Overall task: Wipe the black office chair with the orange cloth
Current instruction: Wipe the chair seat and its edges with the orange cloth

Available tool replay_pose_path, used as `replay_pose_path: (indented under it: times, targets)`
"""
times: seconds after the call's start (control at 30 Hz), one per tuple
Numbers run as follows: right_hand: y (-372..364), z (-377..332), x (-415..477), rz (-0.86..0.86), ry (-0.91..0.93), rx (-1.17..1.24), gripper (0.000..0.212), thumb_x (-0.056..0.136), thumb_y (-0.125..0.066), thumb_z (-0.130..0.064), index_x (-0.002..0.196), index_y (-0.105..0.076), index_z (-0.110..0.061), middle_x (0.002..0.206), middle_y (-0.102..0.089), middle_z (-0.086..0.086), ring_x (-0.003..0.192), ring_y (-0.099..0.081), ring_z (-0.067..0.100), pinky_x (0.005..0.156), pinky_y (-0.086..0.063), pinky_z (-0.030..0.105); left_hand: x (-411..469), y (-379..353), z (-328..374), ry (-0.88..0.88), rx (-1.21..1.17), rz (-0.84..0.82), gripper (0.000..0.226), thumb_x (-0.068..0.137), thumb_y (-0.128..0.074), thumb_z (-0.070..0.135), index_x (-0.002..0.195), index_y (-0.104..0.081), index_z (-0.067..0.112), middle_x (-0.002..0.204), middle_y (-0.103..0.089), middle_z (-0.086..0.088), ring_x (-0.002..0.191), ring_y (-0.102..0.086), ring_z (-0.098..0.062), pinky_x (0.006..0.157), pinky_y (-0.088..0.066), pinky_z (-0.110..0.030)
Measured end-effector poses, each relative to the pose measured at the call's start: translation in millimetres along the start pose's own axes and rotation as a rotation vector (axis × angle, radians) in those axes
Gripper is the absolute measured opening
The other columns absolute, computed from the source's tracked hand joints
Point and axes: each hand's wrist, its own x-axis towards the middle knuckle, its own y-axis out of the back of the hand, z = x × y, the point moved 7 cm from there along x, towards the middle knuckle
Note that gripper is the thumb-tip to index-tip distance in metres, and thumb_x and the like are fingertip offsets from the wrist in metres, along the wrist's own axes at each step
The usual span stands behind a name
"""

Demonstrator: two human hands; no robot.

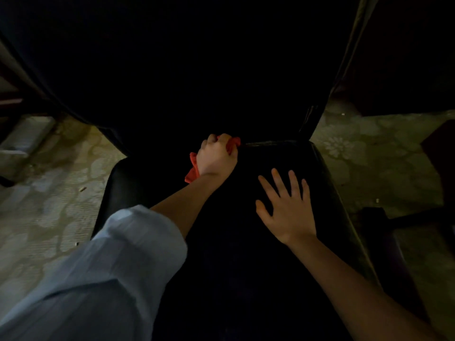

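The black office chair (283, 158) fills the middle of the view, its seat below me and its dark backrest rising behind. My left hand (216, 156) is closed in a fist around the orange cloth (193, 168), pressed into the crease where the seat meets the backrest. Bits of the cloth stick out above the knuckles and beside the wrist. My right hand (285, 205) lies flat on the seat with its fingers spread, a short way right of the cloth, holding nothing. A light blue sleeve covers my left forearm.
A pale floor with a flower pattern (61, 188) shows on both sides of the chair. Dark furniture (438, 153) stands at the right edge, and a chair base leg (418, 220) reaches out at the lower right. The room is dim.
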Motion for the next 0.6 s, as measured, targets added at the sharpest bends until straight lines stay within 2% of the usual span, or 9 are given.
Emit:
replay_pose_path:
  times: [0.07,0.1,0.17,0.23,0.4,0.6]
  targets:
    - [-3.0,1.5,-0.9,-0.023,-0.004,-0.008,0.07,0.086,-0.006,-0.06,0.149,-0.017,-0.033,0.158,-0.011,0.0,0.145,-0.008,0.035,0.111,0.007,0.047,-1.9,9.4,-18.1,0.017,0.033,-0.002,0.041,0.092,-0.052,0.028,0.13,-0.052,0.014,0.121,-0.053,-0.016,0.112,-0.048,-0.035,0.082,-0.043,-0.038]
    - [-2.3,1.4,-2.0,-0.015,-0.006,-0.002,0.069,0.087,-0.007,-0.06,0.149,-0.019,-0.033,0.157,-0.014,0.001,0.144,-0.011,0.036,0.111,0.005,0.047,-2.7,14.1,-30.5,0.03,0.052,-0.002,0.041,0.092,-0.052,0.028,0.13,-0.052,0.013,0.12,-0.053,-0.018,0.111,-0.048,-0.037,0.082,-0.043,-0.039]
    - [-1.2,0.4,-4.0,0.019,-0.007,0.005,0.063,0.09,-0.019,-0.057,0.144,-0.035,-0.029,0.151,-0.033,0.006,0.138,-0.028,0.04,0.109,-0.007,0.05,-4.3,22.2,-50.7,0.058,0.081,0.009,0.041,0.091,-0.054,0.028,0.129,-0.053,0.011,0.118,-0.054,-0.019,0.109,-0.049,-0.038,0.081,-0.042,-0.039]
    - [-1.7,2.2,-3.8,0.064,-0.006,0.01,0.061,0.09,-0.026,-0.054,0.141,-0.043,-0.025,0.146,-0.042,0.009,0.133,-0.037,0.042,0.107,-0.014,0.051,-5.9,24.9,-51.3,0.112,0.067,0.034,0.039,0.09,-0.055,0.026,0.127,-0.054,0.01,0.116,-0.055,-0.02,0.106,-0.05,-0.038,0.08,-0.042,-0.04]
    - [3.3,0.7,-5.8,0.111,-0.001,0.03,0.06,0.09,-0.028,-0.052,0.139,-0.046,-0.022,0.145,-0.043,0.011,0.133,-0.037,0.043,0.107,-0.015,0.053,-10.3,9.5,-11.9,0.309,0.031,0.055,0.036,0.091,-0.052,0.023,0.122,-0.053,0.005,0.117,-0.054,-0.02,0.109,-0.05,-0.037,0.083,-0.042,-0.04]
    - [1.5,1.7,-12.1,0.119,-0.037,0.011,0.061,0.088,-0.029,-0.051,0.138,-0.047,-0.022,0.144,-0.045,0.013,0.132,-0.036,0.044,0.107,-0.015,0.055,-6.0,-11.9,24.1,0.266,0.078,0.021,0.037,0.091,-0.051,0.026,0.123,-0.052,0.007,0.119,-0.054,-0.017,0.11,-0.051,-0.034,0.083,-0.044,-0.038]
